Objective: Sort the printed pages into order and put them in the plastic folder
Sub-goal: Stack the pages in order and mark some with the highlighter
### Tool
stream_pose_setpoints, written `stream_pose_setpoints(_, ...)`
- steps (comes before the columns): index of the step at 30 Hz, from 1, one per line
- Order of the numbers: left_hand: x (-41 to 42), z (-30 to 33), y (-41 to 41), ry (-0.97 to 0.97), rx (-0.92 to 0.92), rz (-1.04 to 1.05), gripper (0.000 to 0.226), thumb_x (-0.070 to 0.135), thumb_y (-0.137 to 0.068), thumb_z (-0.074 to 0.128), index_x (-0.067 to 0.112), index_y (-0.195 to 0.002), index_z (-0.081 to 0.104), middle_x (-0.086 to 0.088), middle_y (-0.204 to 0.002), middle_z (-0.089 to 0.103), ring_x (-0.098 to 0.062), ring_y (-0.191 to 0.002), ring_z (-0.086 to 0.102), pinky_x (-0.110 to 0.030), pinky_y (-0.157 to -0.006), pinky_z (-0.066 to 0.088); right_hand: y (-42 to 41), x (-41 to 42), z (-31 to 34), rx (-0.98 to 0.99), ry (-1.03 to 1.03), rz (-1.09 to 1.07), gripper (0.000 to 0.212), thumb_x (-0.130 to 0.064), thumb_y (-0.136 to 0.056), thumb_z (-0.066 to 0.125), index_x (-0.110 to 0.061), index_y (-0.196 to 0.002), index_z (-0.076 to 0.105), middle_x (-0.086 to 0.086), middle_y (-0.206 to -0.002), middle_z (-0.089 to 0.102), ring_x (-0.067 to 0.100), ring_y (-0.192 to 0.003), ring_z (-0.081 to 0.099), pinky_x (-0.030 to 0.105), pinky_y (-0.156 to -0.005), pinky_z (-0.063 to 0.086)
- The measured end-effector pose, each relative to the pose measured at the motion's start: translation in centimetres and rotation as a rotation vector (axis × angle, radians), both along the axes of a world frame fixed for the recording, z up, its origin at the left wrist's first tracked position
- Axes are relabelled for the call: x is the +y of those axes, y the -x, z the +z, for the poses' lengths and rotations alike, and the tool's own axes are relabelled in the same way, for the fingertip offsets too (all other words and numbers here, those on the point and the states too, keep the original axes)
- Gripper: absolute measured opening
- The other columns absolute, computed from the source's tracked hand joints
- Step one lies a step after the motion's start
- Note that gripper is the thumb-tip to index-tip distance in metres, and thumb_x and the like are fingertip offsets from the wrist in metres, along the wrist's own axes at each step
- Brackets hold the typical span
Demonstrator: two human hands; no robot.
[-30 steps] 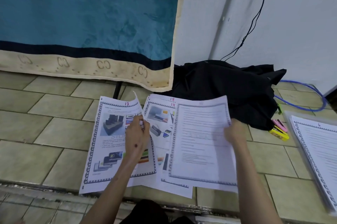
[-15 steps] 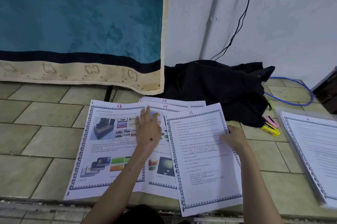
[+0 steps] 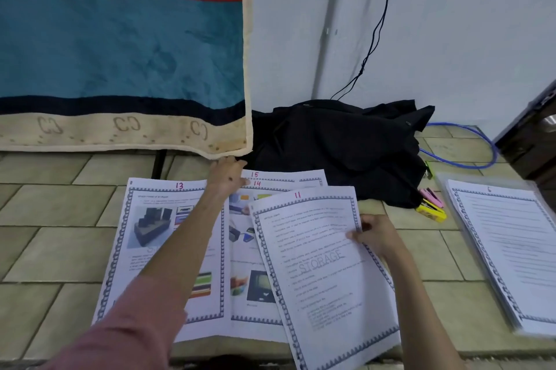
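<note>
- Page 11 [image 3: 322, 267] lay tilted on the tiled floor [image 3: 60, 249], overlapping page 14 [image 3: 249, 249]; its near corner ran out of view at the bottom.
- The right hand [image 3: 376, 237] pinched page 11 at its right edge, thumb on top, the other fingers hidden beneath the sheet.
- Page 13 [image 3: 150, 234] lay flat to the left, much of it covered by the left forearm.
- The left hand [image 3: 225, 177] reached to the top of pages 14 and 15 [image 3: 288, 177]; the fingers were turned away from me, so I could not tell whether it held anything.
- Only the top strip of page 15 showed.
- At the far right the folder [image 3: 445, 189] held a stack topped by page 6 [image 3: 511, 243], its text too faint to read.
- Beyond lay a black cloth [image 3: 346, 144], highlighters [image 3: 430, 207] half tucked under it, a blue cable [image 3: 469, 159] and a hanging blanket [image 3: 120, 53].
</note>
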State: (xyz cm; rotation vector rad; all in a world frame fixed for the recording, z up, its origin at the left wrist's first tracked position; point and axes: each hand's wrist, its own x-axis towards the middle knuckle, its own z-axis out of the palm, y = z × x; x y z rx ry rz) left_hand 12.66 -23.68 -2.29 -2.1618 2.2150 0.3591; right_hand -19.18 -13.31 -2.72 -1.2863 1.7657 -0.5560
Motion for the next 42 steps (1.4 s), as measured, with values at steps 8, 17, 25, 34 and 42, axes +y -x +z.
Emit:
stream_pose_setpoints(8,0.8,1.8,-1.2,0.215,0.398,-0.008,0.025,0.008,-0.063,0.081,0.023,-0.055,0.062,0.003,-0.073,0.071,-0.013,-0.082,0.065,-0.03,-0.09,0.043,-0.3,0.8,-0.8,-0.022,0.07,-0.045,0.016,0.001,-0.078,0.071,-0.014,-0.075,0.066,0.001,-0.082,0.067,0.022,-0.078,0.063,0.03,-0.072,0.053)
stream_pose_setpoints(17,4.5,-3.5,-2.4,0.407,0.372,-0.13,0.04,0.002,-0.086,0.054,0.008,-0.126,0.055,-0.011,-0.112,0.063,-0.029,-0.102,0.056,-0.031,-0.093,0.037,-0.8,0.9,-1.2,-0.048,0.15,-0.055,0.012,0.006,-0.079,0.066,-0.006,-0.077,0.067,-0.008,-0.085,0.062,0.01,-0.075,0.058,0.008,-0.056,0.041)
stream_pose_setpoints(25,4.8,-5.0,-3.6,0.451,0.324,-0.009,0.047,0.019,-0.082,0.046,0.004,-0.126,0.053,-0.014,-0.111,0.061,-0.031,-0.105,0.054,-0.039,-0.098,0.038,-3.0,-1.7,-0.3,-0.03,0.216,-0.191,0.023,-0.017,-0.087,0.064,-0.002,-0.071,0.061,0.0,-0.061,0.053,0.014,-0.057,0.046,0.019,-0.049,0.034)
stream_pose_setpoints(34,5.0,-4.8,-3.2,0.497,0.411,0.077,0.02,0.014,-0.074,0.057,0.003,-0.09,0.058,-0.015,-0.087,0.058,-0.032,-0.087,0.053,-0.039,-0.075,0.039,-5.3,-4.1,1.3,-0.268,0.004,-0.094,0.014,-0.015,-0.086,0.066,-0.003,-0.091,0.068,0.01,-0.094,0.072,0.027,-0.086,0.069,0.038,-0.078,0.057)
stream_pose_setpoints(42,5.5,-4.2,-2.9,0.474,0.412,0.103,0.018,0.017,-0.082,0.062,0.003,-0.089,0.054,-0.014,-0.086,0.056,-0.03,-0.086,0.05,-0.039,-0.076,0.039,-5.1,-3.6,1.5,-0.414,-0.027,-0.054,0.017,-0.013,-0.09,0.062,-0.002,-0.098,0.071,0.007,-0.096,0.074,0.018,-0.085,0.071,0.023,-0.065,0.057)
